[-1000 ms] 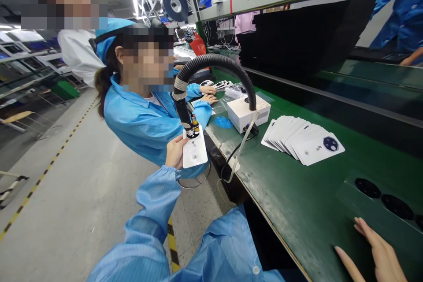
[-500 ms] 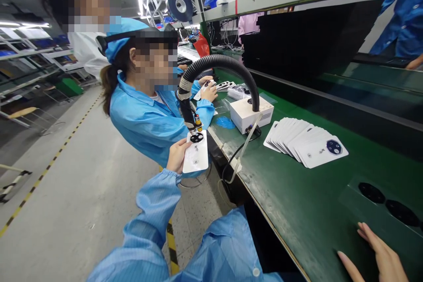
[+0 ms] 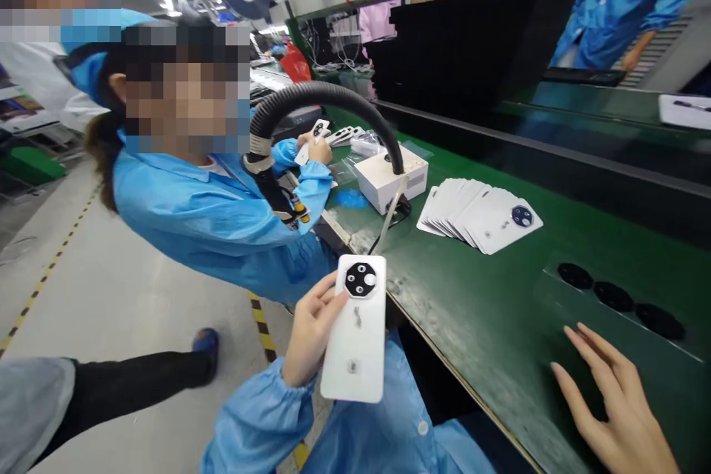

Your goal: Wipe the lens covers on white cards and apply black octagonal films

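A white phone back cover (image 3: pixel 355 344) with a black camera ring is gripped by my left hand (image 3: pixel 312 322), its thumb over the front near the ring. It is held in front of the bench edge, camera end up. My right hand (image 3: pixel 616 392) holds nothing, fingers apart, over the green bench top. Just beyond it lies a clear sheet (image 3: pixel 589 315) with several black camera-shaped pieces (image 3: pixel 613 296). A fanned stack of white phone back covers (image 3: pixel 472 215) lies farther off on the bench.
A black flexible hose (image 3: pixel 327 95) arches from a white box (image 3: pixel 383 181), its nozzle (image 3: pixel 297 215) hanging beyond the cover. A co-worker in a blue smock (image 3: pixel 211 226) sits at the left, holding another white cover (image 3: pixel 315 135). Another person's leg (image 3: pixel 133 381) shows at lower left.
My left hand has brought the cover away from the hose nozzle, down and towards me. The view has shifted right. My right hand shows more fully, still over the bench.
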`<act>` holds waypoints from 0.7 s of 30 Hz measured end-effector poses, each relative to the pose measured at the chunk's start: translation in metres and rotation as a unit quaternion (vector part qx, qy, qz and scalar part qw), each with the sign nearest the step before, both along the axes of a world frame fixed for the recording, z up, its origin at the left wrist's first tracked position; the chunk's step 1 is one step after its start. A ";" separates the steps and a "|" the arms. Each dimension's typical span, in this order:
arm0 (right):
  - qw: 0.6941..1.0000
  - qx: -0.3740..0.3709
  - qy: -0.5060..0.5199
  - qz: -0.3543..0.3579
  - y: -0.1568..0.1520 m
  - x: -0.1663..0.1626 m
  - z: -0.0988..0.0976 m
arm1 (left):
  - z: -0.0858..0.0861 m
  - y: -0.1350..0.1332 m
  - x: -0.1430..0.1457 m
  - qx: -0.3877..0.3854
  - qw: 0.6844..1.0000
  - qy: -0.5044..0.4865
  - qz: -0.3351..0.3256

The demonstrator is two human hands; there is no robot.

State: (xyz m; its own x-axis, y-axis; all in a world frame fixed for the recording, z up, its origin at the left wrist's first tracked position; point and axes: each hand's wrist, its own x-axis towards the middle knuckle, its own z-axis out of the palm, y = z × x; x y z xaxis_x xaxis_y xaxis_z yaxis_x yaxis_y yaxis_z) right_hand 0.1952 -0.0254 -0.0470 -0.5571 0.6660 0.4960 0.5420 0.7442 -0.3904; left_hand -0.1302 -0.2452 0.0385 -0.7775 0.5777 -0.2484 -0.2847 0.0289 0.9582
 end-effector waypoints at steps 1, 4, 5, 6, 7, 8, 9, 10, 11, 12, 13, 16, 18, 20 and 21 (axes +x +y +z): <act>1.000 0.004 -0.001 -0.007 -0.003 0.001 0.004 | 0.003 0.008 0.013 0.009 0.999 0.000 -0.036; 0.999 0.038 0.033 -0.021 -0.011 0.006 0.009 | 0.014 0.034 0.044 0.039 0.990 -0.001 -0.132; 0.998 0.046 0.046 -0.023 -0.013 0.009 0.010 | 0.017 0.043 0.052 0.049 0.986 -0.001 -0.162; 0.997 0.051 0.058 -0.027 -0.015 0.012 0.011 | 0.020 0.051 0.060 0.062 0.980 -0.001 -0.192; 0.996 0.053 0.067 -0.035 -0.017 0.015 0.012 | 0.023 0.058 0.066 0.078 0.972 0.000 -0.220; 0.995 0.053 0.073 -0.046 -0.020 0.019 0.013 | 0.025 0.064 0.073 0.093 0.964 -0.001 -0.247; 0.994 0.052 0.077 -0.058 -0.022 0.023 0.013 | 0.028 0.070 0.078 0.107 0.956 -0.002 -0.272; 0.993 0.050 0.079 -0.069 -0.025 0.026 0.014 | 0.031 0.075 0.084 0.115 0.950 -0.006 -0.290; 0.992 0.049 0.080 -0.079 -0.028 0.030 0.014 | 0.034 0.080 0.089 0.117 0.947 -0.014 -0.300; 0.992 0.047 0.081 -0.086 -0.030 0.032 0.014 | 0.037 0.083 0.094 0.111 0.947 -0.025 -0.301; 0.991 0.045 0.083 -0.091 -0.032 0.034 0.014 | 0.041 0.086 0.099 0.103 0.948 -0.035 -0.299; 0.992 0.035 0.080 -0.091 -0.035 0.036 0.014 | 0.049 0.093 0.110 0.083 0.954 -0.052 -0.283; 0.993 0.026 0.074 -0.085 -0.035 0.034 0.014 | 0.053 0.096 0.114 0.076 0.956 -0.052 -0.280; 0.994 0.021 0.070 -0.078 -0.036 0.033 0.015 | 0.055 0.098 0.115 0.066 0.956 -0.049 -0.280; 0.995 0.019 0.069 -0.076 -0.036 0.033 0.015 | 0.055 0.098 0.115 0.060 0.957 -0.048 -0.281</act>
